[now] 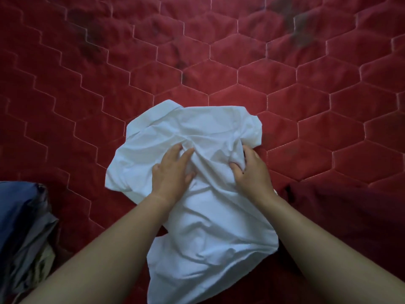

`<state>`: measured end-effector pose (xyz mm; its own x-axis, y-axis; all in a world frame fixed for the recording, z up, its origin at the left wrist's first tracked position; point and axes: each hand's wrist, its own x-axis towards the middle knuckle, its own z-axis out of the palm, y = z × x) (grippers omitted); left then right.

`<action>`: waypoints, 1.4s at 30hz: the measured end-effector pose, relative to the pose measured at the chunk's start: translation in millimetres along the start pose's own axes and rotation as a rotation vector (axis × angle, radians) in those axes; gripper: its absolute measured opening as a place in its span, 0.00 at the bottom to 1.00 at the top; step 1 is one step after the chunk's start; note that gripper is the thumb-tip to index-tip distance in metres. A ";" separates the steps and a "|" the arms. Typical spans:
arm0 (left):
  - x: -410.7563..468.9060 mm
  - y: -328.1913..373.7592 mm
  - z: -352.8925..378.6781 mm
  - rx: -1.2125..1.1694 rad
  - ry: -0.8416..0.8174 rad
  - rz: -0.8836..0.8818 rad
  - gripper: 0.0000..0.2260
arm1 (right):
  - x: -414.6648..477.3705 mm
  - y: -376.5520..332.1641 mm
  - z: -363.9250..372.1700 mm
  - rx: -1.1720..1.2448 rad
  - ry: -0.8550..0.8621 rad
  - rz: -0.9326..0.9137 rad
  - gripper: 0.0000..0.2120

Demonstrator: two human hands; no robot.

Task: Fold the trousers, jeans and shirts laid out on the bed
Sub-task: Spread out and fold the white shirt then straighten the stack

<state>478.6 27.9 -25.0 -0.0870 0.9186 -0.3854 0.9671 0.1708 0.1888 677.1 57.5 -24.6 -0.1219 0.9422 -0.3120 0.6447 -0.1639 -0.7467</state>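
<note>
Left hand [173, 170] lies flat on the shirt [208, 227], fingers straight and pressing the cloth down. The right hand [249, 170] has its fingers curled round a bunched ridge of the same cloth.

Nearest, at the left, a pile [24, 227] of blue and grey clothes sits apart from the shirt. The shirt lies crumpled on the bed [306, 84] straight in front of the person, its near part creased between the forearms and its far part rumpled just past the fingertips.

I judge the cloth needs spreading before any fold. Keep the left palm down as an anchor and draw the pinched ridge out to the right until the creases run out. Then smooth away from the body toward the far end. Folding over trapped wrinkles would likely give a lumpy, skewed bundle. Beyond the shirt the red quilted bed stretches on.
</note>
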 end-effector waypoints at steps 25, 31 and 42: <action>31.3 -11.0 9.7 -0.128 -0.004 -0.016 0.26 | 13.4 27.6 -36.5 -0.044 0.217 0.052 0.25; 66.5 -14.2 -5.8 -0.025 -0.082 0.277 0.29 | 25.8 33.3 -45.9 0.052 0.196 0.104 0.28; 17.9 28.3 -7.1 -0.207 0.130 -0.036 0.26 | -43.2 34.1 -20.2 0.020 0.216 0.114 0.21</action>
<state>502.7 51.7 -20.2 -0.1633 0.9464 -0.2786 0.8942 0.2613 0.3635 719.6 17.1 -24.8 0.1169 0.9575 -0.2636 0.6299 -0.2767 -0.7257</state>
